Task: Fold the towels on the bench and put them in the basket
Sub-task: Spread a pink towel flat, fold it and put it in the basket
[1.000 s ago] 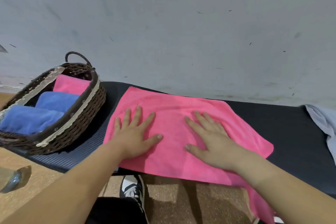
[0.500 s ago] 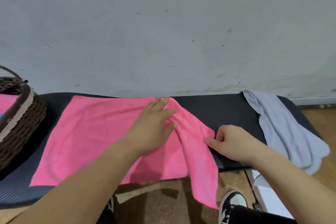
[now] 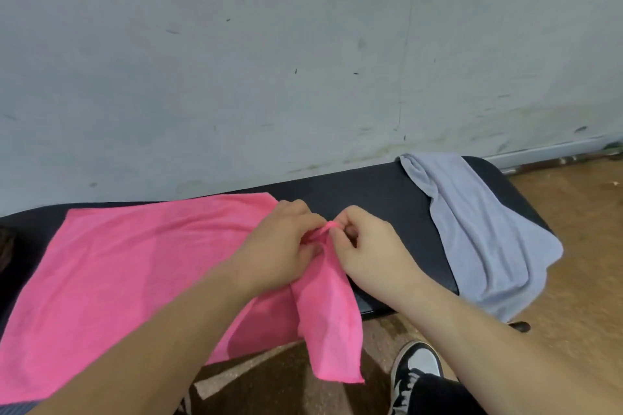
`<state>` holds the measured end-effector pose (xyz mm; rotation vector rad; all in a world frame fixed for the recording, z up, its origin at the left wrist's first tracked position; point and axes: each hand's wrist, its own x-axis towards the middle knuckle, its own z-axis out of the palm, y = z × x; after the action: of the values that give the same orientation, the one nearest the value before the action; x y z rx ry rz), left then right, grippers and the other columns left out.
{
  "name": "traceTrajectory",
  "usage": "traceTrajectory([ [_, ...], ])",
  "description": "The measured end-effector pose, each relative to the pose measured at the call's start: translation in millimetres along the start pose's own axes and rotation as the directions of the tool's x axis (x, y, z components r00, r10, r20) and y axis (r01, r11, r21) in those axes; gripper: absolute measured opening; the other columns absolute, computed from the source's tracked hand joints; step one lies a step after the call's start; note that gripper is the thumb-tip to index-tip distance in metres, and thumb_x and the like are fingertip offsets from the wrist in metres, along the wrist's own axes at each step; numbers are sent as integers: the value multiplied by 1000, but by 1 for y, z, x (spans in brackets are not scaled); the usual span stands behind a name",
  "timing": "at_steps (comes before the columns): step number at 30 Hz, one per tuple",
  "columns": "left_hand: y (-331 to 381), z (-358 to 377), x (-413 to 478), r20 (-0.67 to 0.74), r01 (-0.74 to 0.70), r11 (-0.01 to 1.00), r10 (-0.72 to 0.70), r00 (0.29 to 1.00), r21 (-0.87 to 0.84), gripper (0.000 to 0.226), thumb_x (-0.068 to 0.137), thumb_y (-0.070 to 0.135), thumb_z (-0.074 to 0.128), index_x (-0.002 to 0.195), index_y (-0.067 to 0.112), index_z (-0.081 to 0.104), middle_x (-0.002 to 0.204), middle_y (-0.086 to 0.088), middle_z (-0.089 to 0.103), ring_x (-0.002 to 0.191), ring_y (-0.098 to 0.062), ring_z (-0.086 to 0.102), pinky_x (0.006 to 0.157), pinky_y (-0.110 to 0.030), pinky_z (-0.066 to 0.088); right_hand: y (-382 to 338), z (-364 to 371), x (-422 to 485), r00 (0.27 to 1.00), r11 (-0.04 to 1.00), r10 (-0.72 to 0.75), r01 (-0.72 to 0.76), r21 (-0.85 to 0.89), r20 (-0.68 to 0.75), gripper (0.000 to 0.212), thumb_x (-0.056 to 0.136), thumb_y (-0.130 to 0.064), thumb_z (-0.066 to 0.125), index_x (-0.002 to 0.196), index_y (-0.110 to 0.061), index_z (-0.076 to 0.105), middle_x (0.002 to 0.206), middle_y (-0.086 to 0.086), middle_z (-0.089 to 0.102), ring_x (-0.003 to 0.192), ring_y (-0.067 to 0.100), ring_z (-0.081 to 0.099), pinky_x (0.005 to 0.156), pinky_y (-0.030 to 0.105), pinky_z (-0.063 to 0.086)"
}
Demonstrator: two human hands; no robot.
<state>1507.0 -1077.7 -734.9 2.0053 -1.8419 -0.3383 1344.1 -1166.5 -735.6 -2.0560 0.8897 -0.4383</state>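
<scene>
Both forearms reach in from 6 o'clock and meet over the bench (image 3: 364, 199). Left hand (image 3: 279, 246) and right hand (image 3: 367, 246), fingers curled, pinch the same bunched right edge of the pink towel (image 3: 135, 263). Towel spreads flat toward 9 o'clock, right corner hanging off the front edge. Grey towel (image 3: 482, 229) crumpled at 3 o'clock, apart from the hands.

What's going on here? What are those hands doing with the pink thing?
A person is folding towels on a black bench. The left hand and the right hand both pinch the bunched right end of the pink towel, which lies spread on the bench with part hanging off the front. A grey towel lies rumpled at the bench's right end, not yet folded.
</scene>
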Motion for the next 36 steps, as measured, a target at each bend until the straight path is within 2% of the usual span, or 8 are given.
traceTrajectory([
  [5,15,-30,14,-110,102,971,-128,986,-215,8,87,21,72,81,26,69,85,12,61,85,-4,57,72,-13,42,-12,-8,2,998,962,38,-25,273,-46,18,101,-33,58,90,-19,57,67,-5,66,55,8,55,52,22,41],
  [9,20,-47,34,-167,145,968,-181,969,-207,9,88,20,70,89,28,74,91,13,67,91,-1,61,78,-10,43,-6,-17,4,934,856,240,-332,397,264,32,97,-43,62,96,-12,64,76,-1,61,68,13,54,62,30,44],
  [12,24,-51,51,-245,133,954,-201,949,-268,9,90,15,70,90,23,75,88,10,71,86,-4,64,80,-14,47,1,-24,-1,848,788,260,-463,406,461,24,100,-36,61,96,-13,66,72,2,62,59,18,53,48,29,41],
  [17,21,-54,92,-279,217,968,-245,929,-125,6,92,24,66,88,24,70,92,5,66,87,-14,61,80,-27,46,4,-49,3,897,819,317,-423,388,309,27,96,-26,68,73,-10,70,62,-1,64,49,11,54,43,22,37],
  [21,25,-38,120,-229,286,954,-300,926,-94,11,94,27,64,104,23,67,111,-2,61,104,-20,58,87,-26,40,29,-69,12,950,949,312,-312,-39,-19,35,90,-46,66,72,-16,57,65,-6,60,63,17,59,63,36,51],
  [25,38,3,111,19,436,889,-443,896,137,71,93,38,61,154,24,27,165,-9,15,150,-32,19,116,-47,33,48,-81,8,935,901,354,-337,-271,14,34,93,-51,57,114,-24,56,95,-8,64,91,19,63,82,38,54],
  [30,46,57,81,254,332,884,-421,871,328,75,97,65,30,159,37,-2,169,-3,-15,154,-37,-12,119,-67,3,53,-80,0,942,890,322,-269,-368,91,30,89,-52,64,101,-25,57,90,-10,60,85,14,59,74,34,51],
  [36,36,67,77,285,300,892,-401,871,338,71,97,70,13,155,44,-16,164,1,-31,150,-34,-28,115,-69,-12,55,-71,-12,967,864,249,-195,-465,58,37,89,-54,65,103,-23,51,100,-4,54,85,17,57,72,36,51],
])
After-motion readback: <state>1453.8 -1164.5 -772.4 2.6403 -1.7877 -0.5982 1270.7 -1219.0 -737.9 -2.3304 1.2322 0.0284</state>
